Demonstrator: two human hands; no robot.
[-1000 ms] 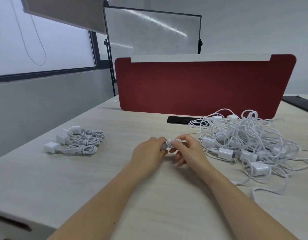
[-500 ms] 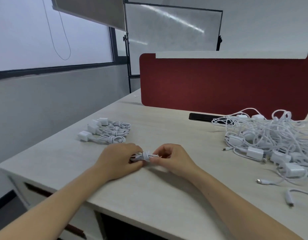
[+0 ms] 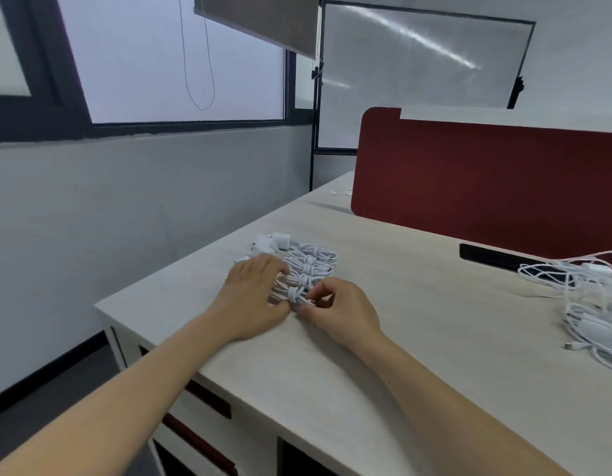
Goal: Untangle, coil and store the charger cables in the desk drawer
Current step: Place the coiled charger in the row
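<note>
A freshly coiled white charger cable (image 3: 295,294) lies on the desk at the near end of a row of coiled cables (image 3: 311,261) with white plugs (image 3: 280,239). My left hand (image 3: 254,297) covers the coil's left part, thumb against it and fingers spread flat over it. My right hand (image 3: 338,309) pinches the coil's right end between thumb and fingertips. A tangled heap of white cables and chargers (image 3: 593,304) lies at the right edge of view.
The pale wooden desk (image 3: 383,372) ends at its left corner near my left hand. Desk drawers (image 3: 201,427) with dark red slots sit below the front edge. A red partition (image 3: 486,187) and a black slot (image 3: 493,259) stand behind.
Both hands carried the coiled cable leftward across the desk to the row of finished coils. My view turned left, so the tangled heap slid to the right edge.
</note>
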